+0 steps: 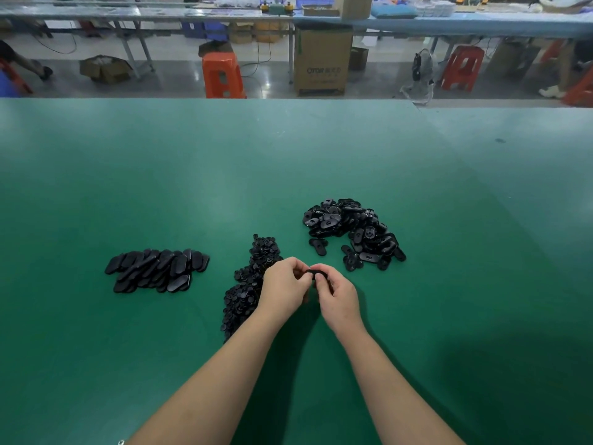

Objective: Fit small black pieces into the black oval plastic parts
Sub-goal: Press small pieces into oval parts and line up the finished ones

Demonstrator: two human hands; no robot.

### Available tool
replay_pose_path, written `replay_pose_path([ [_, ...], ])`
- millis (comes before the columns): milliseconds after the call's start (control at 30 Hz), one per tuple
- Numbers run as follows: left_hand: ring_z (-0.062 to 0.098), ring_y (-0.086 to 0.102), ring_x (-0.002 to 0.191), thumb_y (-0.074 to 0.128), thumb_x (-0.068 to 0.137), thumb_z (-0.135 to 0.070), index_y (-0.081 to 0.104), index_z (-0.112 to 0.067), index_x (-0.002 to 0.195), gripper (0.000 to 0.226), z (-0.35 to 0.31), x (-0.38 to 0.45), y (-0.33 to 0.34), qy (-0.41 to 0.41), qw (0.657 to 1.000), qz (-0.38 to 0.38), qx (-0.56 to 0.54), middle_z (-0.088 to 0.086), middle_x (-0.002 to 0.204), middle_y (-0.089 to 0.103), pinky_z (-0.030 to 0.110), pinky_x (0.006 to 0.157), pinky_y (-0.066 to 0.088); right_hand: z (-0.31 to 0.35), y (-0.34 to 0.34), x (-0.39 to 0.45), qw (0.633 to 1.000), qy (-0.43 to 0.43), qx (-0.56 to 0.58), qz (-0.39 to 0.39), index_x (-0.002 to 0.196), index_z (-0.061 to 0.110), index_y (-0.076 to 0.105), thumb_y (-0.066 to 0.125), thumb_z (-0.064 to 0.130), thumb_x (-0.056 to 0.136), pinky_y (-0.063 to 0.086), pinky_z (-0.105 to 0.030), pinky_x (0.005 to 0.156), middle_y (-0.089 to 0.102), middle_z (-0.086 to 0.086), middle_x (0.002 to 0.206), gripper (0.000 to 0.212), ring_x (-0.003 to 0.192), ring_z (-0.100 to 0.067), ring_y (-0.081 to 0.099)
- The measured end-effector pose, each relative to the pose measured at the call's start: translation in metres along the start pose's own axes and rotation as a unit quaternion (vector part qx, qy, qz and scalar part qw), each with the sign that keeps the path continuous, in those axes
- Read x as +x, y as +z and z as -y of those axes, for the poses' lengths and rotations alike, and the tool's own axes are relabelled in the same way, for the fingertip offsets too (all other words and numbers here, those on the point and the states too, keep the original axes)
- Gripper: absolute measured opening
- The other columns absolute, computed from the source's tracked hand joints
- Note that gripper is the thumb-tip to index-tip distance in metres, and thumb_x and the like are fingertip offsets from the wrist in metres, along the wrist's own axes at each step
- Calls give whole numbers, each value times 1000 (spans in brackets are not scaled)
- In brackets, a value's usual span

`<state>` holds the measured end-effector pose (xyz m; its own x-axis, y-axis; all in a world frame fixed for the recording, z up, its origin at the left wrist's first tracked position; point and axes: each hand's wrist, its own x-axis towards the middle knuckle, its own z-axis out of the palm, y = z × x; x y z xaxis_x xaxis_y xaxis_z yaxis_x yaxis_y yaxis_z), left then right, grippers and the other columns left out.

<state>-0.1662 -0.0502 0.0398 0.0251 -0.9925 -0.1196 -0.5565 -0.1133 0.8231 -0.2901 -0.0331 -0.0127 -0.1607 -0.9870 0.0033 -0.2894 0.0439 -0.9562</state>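
Observation:
Both hands meet above the green table, just in front of me. My left hand and my right hand pinch one black oval part between their fingertips; most of it is hidden by the fingers. A long heap of small black pieces lies under and left of my left hand. A loose pile of black oval parts sits beyond my right hand. A neater stack of oval parts lies at the left.
The green table stretches far ahead to its back edge. Beyond it stand orange stools, a cardboard box and a long workbench with clutter.

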Motion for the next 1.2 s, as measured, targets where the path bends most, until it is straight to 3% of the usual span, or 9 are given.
replay_pose_path([
  [133,22,71,72,65,90,-16,69,-15,89,4,2,-2,3,-2,1000,-14,-3,1,80,73,40,77,59,0,0,0,1000,1,-1,2,111,29,73,57,15,102,54,-21,88,74,18,102,23,96,2,67],
  [300,15,67,72,64,93,-15,71,-15,94,7,5,-3,2,53,998,-14,7,-5,79,70,34,76,58,0,1,0,1000,3,19,-14,102,35,69,59,17,101,56,-29,87,75,13,97,21,94,-6,69],
  [400,6,60,74,61,95,-12,71,-16,104,14,8,-4,2,116,991,-13,70,-9,87,68,21,74,50,0,2,0,1000,8,12,-24,98,32,66,59,19,101,57,-34,83,73,11,92,16,89,-8,68],
  [567,17,64,94,59,97,-14,61,-18,130,34,15,-6,-1,185,972,-19,147,-2,109,69,31,87,52,1,1,0,1000,9,7,-5,102,28,68,58,18,102,57,-34,84,73,10,93,15,88,-9,68],
  [733,19,67,81,58,96,-26,66,-25,118,23,26,-5,-15,259,931,-70,250,-6,95,70,35,67,53,4,-1,-2,999,21,31,10,107,31,68,54,25,104,52,-36,66,68,14,72,16,62,-5,58],
  [867,17,66,77,66,90,-29,69,-25,112,23,41,-4,-47,189,945,-156,217,-7,89,69,30,62,48,7,-1,-4,999,26,46,-3,113,33,64,54,28,104,55,-39,70,69,9,77,15,63,-5,59],
  [1000,2,52,52,69,90,-30,71,-23,106,18,71,5,-103,66,946,-226,223,-15,63,55,22,46,30,7,0,-6,999,19,29,1,109,34,65,54,27,103,52,-25,64,69,5,81,14,66,-1,60],
  [1100,25,66,75,67,89,-32,71,-20,106,21,99,10,-146,-49,940,-272,202,-1,81,72,29,60,45,8,1,-6,1000,16,18,1,104,35,65,54,25,103,50,-22,62,70,5,81,15,65,-1,60],
  [1200,32,67,94,65,88,-32,72,-20,107,23,120,13,-174,-115,923,-312,192,8,98,74,34,73,46,8,2,-6,1000,18,6,3,101,35,66,55,24,103,52,-28,62,70,4,79,15,63,-2,59],
])
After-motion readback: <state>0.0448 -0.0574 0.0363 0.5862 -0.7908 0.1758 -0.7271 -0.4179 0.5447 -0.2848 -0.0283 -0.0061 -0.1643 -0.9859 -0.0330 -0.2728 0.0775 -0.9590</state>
